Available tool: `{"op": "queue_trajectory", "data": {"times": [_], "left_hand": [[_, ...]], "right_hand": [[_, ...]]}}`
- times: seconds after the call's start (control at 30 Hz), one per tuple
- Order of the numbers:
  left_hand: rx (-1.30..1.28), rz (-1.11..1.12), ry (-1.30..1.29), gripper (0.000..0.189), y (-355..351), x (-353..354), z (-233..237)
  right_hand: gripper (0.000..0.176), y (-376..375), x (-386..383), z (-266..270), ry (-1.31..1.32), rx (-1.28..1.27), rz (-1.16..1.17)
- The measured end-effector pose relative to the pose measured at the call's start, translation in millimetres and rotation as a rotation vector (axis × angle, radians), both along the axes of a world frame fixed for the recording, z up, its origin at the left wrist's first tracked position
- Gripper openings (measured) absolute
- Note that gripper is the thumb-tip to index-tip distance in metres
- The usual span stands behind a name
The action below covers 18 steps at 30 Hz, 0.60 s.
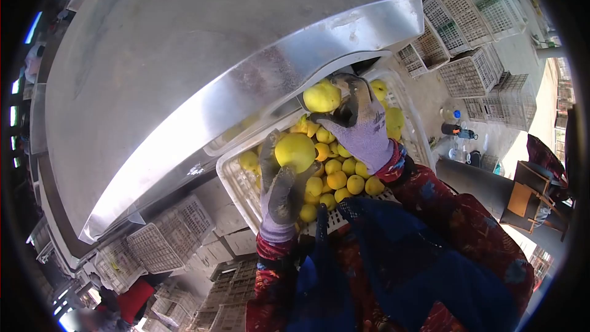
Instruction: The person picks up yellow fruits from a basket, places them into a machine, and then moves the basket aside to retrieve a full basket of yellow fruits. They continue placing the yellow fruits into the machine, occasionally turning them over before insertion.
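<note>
My left hand [279,187], in a grey-coated lilac work glove, is closed around a round yellow citrus-like fruit [295,152]. In my right hand [359,120], gloved the same way, is another yellow fruit [322,96], its surface lumpier and greener. Both are held above a white plastic crate [236,175] containing many smaller-looking yellow fruits [337,179], some more orange. Larger-looking yellow-green fruits [394,120] lie at the crate's right end, beside my right wrist. The fingers of both hands curl round their fruit and are partly hidden.
A large metal machine housing [203,43] with a shiny curved rim overhangs the crate's far side. Stacked slatted crates [470,74] stand at the upper right, with more crates [163,243] at lower left. Bottles [452,114] and a wooden chair [525,197] are on the right.
</note>
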<state>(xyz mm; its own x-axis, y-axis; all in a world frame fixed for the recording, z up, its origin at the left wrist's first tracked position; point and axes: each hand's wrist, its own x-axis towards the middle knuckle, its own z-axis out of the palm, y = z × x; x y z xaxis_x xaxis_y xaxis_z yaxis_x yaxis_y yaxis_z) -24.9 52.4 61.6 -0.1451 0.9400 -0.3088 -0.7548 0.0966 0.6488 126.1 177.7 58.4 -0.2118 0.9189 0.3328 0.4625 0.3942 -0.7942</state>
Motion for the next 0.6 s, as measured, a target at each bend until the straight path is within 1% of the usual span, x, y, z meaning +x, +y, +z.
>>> {"op": "queue_trajectory", "data": {"times": [0.07, 0.13, 0.2, 0.27, 0.37, 0.43, 0.47, 0.5, 0.57, 0.6], "left_hand": [[0.0, -0.023, -0.041, 0.06, 3.4, -2.6, -0.2], [-0.027, -0.058, -0.014, 0.058, 4.7, -6.8, -12.6], [-0.072, -0.112, -0.032, 0.061, 4.1, -10.9, -25.3], [-0.124, -0.202, -0.085, 0.068, 8.5, -17.7, -31.5], [-0.162, -0.199, -0.046, 0.077, 23.4, -12.4, -12.6], [-0.088, -0.226, 0.452, 0.082, 26.5, -3.3, -31.7], [-0.106, -0.267, 0.489, 0.085, 30.1, -0.5, -31.4], [-0.122, -0.309, 0.526, 0.089, 35.9, 2.8, -26.2], [-0.272, -0.423, 0.178, 0.097, 43.6, 1.0, -6.8], [-0.304, -0.436, -0.001, 0.103, 41.2, -8.0, -19.5]], "right_hand": [[0.065, 30.5, -17.6, -24.1, -0.233, 0.086, -0.031], [0.064, 40.8, -23.8, -29.9, -0.274, 0.118, -0.051], [0.065, 42.2, -15.2, -11.0, -0.185, 0.051, -0.066], [0.067, 28.0, -3.0, 14.3, 0.198, -0.299, 0.015], [0.068, -3.2, 15.1, 31.1, 0.222, -0.252, 0.281], [0.066, -15.4, 13.5, 33.3, -0.092, 0.083, 0.441], [0.071, -24.8, 8.6, 20.0, -0.082, 0.116, 0.351], [0.074, -25.2, 8.9, 12.3, -0.071, 0.062, 0.283], [0.079, -19.4, 8.2, 1.2, -0.048, -0.044, 0.158], [0.078, -14.5, 5.6, -3.5, -0.014, -0.081, 0.103]]}}
